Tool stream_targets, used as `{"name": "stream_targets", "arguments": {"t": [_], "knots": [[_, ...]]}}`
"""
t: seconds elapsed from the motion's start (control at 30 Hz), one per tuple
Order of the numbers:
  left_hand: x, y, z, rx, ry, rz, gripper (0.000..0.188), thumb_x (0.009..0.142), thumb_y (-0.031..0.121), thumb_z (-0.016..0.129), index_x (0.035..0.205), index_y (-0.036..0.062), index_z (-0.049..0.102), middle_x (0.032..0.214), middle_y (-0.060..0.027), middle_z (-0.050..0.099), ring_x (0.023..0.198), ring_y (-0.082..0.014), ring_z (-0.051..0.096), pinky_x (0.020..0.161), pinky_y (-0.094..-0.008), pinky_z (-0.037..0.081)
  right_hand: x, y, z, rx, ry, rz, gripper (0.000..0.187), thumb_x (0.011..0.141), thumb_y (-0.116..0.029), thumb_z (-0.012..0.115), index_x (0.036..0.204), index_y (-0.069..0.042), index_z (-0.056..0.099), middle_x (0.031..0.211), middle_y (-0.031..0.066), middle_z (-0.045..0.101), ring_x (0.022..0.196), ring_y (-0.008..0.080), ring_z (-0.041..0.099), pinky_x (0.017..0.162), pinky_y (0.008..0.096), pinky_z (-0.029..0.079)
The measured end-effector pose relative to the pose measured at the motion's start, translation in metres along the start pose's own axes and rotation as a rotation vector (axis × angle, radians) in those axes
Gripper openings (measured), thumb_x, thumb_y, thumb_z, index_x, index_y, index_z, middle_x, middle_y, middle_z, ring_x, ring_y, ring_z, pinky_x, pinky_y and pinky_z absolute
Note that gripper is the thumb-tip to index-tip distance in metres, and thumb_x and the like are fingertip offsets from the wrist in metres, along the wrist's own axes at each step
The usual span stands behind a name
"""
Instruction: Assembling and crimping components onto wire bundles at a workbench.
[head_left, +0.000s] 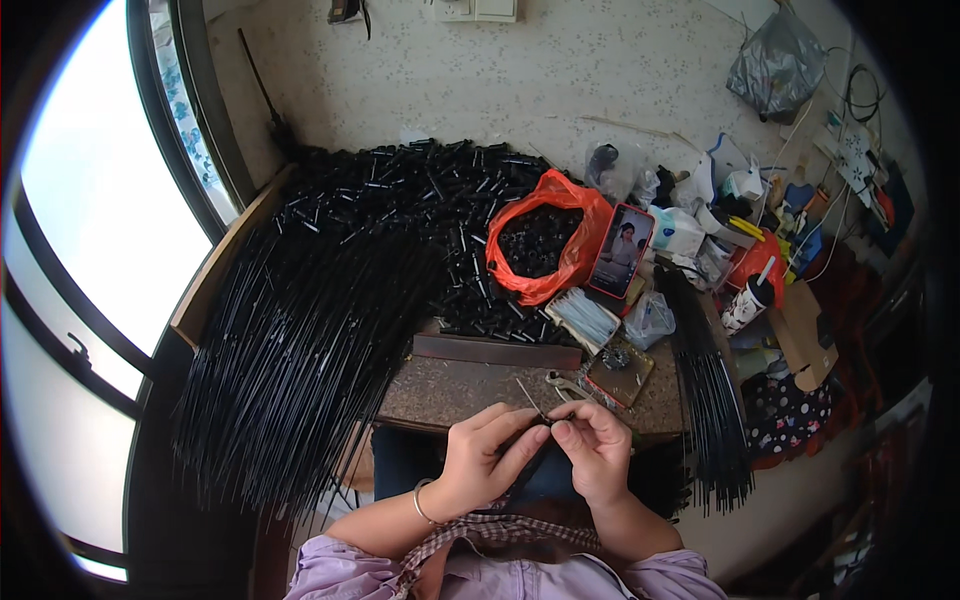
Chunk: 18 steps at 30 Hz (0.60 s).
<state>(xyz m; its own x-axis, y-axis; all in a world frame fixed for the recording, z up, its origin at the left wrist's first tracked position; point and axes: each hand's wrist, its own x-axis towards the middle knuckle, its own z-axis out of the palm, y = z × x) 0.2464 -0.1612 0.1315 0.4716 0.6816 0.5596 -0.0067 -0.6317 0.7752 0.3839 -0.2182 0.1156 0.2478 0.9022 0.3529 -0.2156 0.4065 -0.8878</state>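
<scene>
My left hand (490, 455) and my right hand (596, 452) meet in front of my body, near the table's front edge. Both are closed, thumbs and fingers pinching a small black part (545, 421) between them. A thin pale pin or strip (530, 397) sticks up from the fingertips; which hand grips it I cannot tell. Most of the black part is hidden by my fingers. Just beyond my fingers lie metal pliers (568, 384) on the speckled tabletop (465, 382).
Long thin black rods (300, 370) overhang the table at left, and another bundle (705, 390) at right. Black pieces (400, 185) pile up behind. A red bag (590, 215) of black parts, a propped phone (621, 250), a box of pale strips (585, 318) and a dark bar (497, 351) stand nearer.
</scene>
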Motion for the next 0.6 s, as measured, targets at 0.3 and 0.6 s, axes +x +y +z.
{"name": "stream_targets", "arguments": {"t": [0.3,0.6], "knots": [[0.031,-0.036,0.012,-0.209,-0.171,0.015,0.021,0.068,0.011,0.075,0.077,-0.0009,0.061,0.065,-0.0066,0.059,0.054,-0.0132,0.056,0.051,-0.0226,0.043,0.020,0.011,-0.037,0.210,-0.060,0.154,0.017,0.085,-0.014,0.056,0.091,0.001,0.052,0.084,0.0085,0.056,0.081,0.0171,0.055,0.076,0.0292,0.043],[0.184,-0.240,0.050,0.665,0.065,-0.245,0.024,0.071,0.019,0.065,0.088,0.0036,0.063,0.080,-0.0173,0.063,0.075,-0.0342,0.061,0.068,-0.0389,0.049,0.062,0.037,-0.073,0.251,0.377,0.248,0.012,0.088,-0.010,0.051,0.096,-0.003,0.058,0.094,0.0030,0.058,0.083,0.0114,0.055,0.073,0.0272,0.046]]}}
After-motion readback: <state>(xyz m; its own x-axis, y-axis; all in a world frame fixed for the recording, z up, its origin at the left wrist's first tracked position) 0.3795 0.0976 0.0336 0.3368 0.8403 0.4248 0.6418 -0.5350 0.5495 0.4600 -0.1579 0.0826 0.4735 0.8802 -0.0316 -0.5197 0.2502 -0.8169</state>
